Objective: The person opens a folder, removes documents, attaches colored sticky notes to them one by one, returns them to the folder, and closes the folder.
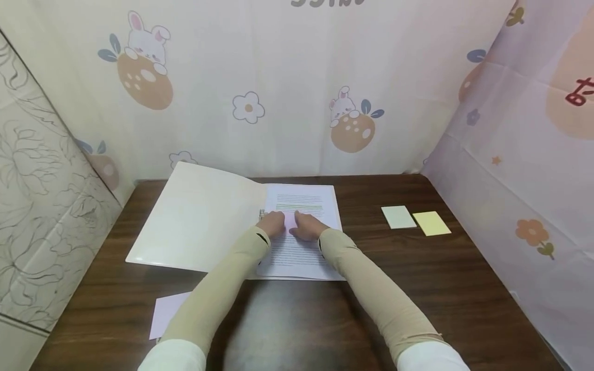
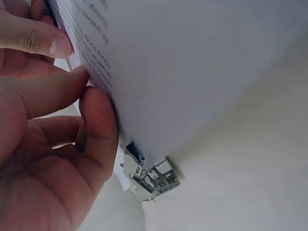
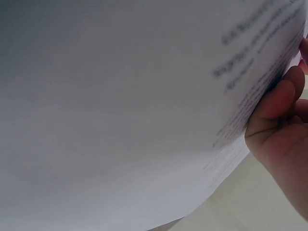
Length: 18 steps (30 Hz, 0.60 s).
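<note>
A white folder (image 1: 199, 216) lies spread out on the table, its cover turned to the left. On its right side rests a stack of printed pages (image 1: 303, 260), with a green highlighted line near the top. My left hand (image 1: 273, 223) and right hand (image 1: 308, 226) meet over the page and pinch a small pale purple sticky note (image 1: 290, 220) between thumb and curled fingers, one at each side. In the left wrist view, both thumbs are close together at the note, against the print. A metal clip (image 2: 151, 175) sits at the folder's spine by the paper's edge.
To the right lie a pale green sticky pad (image 1: 398, 217) and a yellow sticky pad (image 1: 431, 223). A purple pad (image 1: 167, 312) at front left is partly covered by my left sleeve. Behind the dark wooden table (image 1: 287, 324) hangs a patterned curtain (image 1: 287, 139).
</note>
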Each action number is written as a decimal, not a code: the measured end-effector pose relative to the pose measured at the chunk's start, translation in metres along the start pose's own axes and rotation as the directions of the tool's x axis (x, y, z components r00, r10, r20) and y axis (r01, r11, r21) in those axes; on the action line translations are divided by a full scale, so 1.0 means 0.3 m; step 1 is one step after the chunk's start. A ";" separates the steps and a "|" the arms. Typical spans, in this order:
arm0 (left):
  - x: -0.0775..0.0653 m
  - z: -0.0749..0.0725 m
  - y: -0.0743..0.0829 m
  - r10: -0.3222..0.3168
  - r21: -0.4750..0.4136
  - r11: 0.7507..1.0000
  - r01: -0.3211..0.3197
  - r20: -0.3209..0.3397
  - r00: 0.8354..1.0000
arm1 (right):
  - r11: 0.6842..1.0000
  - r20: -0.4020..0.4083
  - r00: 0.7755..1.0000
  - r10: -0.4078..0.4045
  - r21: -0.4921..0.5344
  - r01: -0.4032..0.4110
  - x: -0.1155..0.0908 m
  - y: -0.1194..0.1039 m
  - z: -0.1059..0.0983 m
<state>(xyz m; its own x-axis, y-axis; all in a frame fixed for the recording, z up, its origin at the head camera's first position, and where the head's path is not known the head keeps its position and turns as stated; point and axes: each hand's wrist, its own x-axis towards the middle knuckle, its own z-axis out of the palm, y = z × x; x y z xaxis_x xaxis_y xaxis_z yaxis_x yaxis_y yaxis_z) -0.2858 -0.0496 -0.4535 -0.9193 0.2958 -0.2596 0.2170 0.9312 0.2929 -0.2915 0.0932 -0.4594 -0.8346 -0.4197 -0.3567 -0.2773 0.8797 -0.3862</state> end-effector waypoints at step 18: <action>-0.030 -0.048 -0.007 0.062 0.028 0.997 -0.067 0.148 0.987 | 0.999 0.014 0.999 -0.036 -0.008 0.036 0.008 0.007 -0.010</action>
<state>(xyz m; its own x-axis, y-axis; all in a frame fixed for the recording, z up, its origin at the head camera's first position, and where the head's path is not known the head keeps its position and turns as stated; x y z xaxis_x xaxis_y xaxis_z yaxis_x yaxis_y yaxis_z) -0.2825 -0.0572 -0.4386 -0.8450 0.3818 -0.3745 0.2877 0.9148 0.2835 -0.2956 0.0948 -0.4586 -0.8174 -0.4540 -0.3545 -0.3110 0.8659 -0.3919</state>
